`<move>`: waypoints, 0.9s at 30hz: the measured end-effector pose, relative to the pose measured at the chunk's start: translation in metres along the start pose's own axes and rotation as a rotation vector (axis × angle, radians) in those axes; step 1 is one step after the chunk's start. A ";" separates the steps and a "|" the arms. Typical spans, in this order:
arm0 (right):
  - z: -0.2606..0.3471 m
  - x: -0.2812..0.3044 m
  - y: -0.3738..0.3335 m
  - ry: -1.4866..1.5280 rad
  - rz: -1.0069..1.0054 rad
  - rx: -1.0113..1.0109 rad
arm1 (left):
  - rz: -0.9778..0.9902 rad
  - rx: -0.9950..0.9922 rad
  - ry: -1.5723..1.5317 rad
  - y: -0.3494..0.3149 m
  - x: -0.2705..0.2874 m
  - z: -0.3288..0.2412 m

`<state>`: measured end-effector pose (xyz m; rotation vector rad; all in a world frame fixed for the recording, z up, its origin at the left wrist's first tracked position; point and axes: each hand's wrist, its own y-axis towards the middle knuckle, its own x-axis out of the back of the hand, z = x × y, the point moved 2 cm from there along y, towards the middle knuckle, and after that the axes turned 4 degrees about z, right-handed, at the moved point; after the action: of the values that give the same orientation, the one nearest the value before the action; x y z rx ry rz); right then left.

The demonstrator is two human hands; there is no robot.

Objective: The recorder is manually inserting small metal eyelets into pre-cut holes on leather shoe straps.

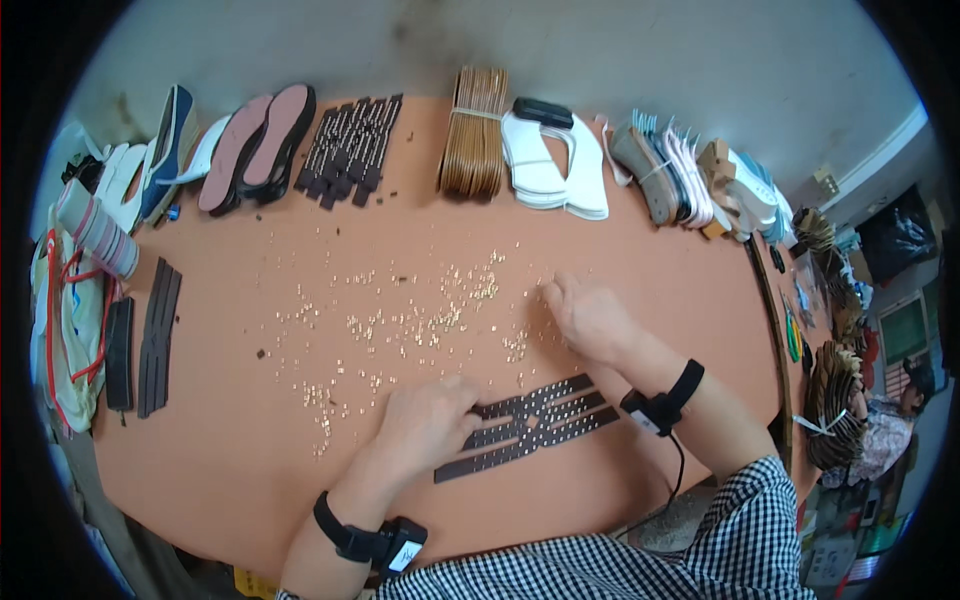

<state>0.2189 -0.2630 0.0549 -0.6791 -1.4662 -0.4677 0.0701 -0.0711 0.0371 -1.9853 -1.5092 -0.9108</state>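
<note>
A flat, dark brown shoe upper cut into several straps lies at a slant on the table close to me. Its straps carry rows of small shiny studs, thinner toward the left end. My left hand is closed with its fingers at the upper's left end, covering some strap tips. Above the upper, my right hand has its fingertips pinched together over the tabletop; whatever they hold is too small to make out. Loose gold-coloured studs are scattered across the middle of the table, just left of my right hand.
Along the far edge stand studded dark uppers, pink insoles, a tied brown bundle and white shoe-shaped pieces. Plain dark strap pieces and a bag lie left. A person is at far right.
</note>
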 end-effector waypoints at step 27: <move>0.108 -0.017 -0.097 0.431 -0.151 -0.027 | -0.012 0.011 -0.061 -0.002 -0.005 0.004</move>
<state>0.0730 -0.2631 0.0484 -0.4531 -1.1068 -0.7049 0.0678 -0.0707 0.0309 -2.0150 -1.5578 -0.8528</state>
